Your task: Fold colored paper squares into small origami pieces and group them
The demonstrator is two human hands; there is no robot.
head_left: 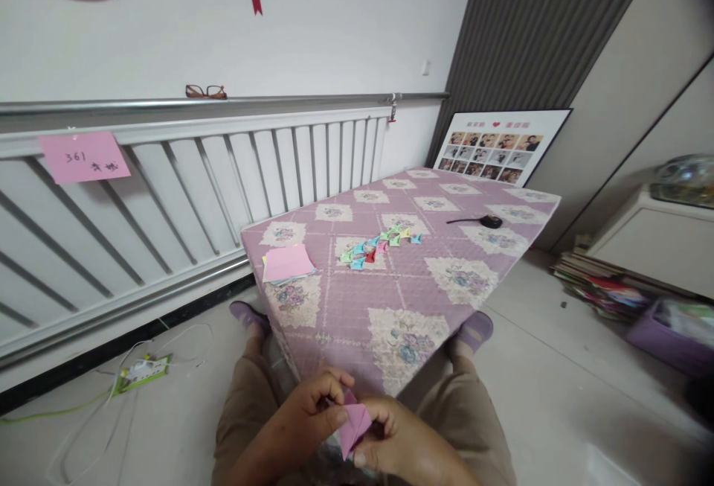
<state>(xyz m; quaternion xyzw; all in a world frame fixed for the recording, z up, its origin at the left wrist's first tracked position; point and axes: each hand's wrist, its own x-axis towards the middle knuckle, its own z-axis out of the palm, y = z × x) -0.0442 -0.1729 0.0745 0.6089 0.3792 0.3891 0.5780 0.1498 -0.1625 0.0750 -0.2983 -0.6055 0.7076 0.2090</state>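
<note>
Folded pink paper (354,429) sits between both hands (319,405), pinched by each.

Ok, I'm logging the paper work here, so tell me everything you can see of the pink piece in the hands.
The pink folded paper looks thin and plain, with creases and angular, pointed flaps, one tip pointing downward. It is held over the lap, at the near end of the table. The left hand pinches its left side, the right hand its right; fingers hide parts.
</note>
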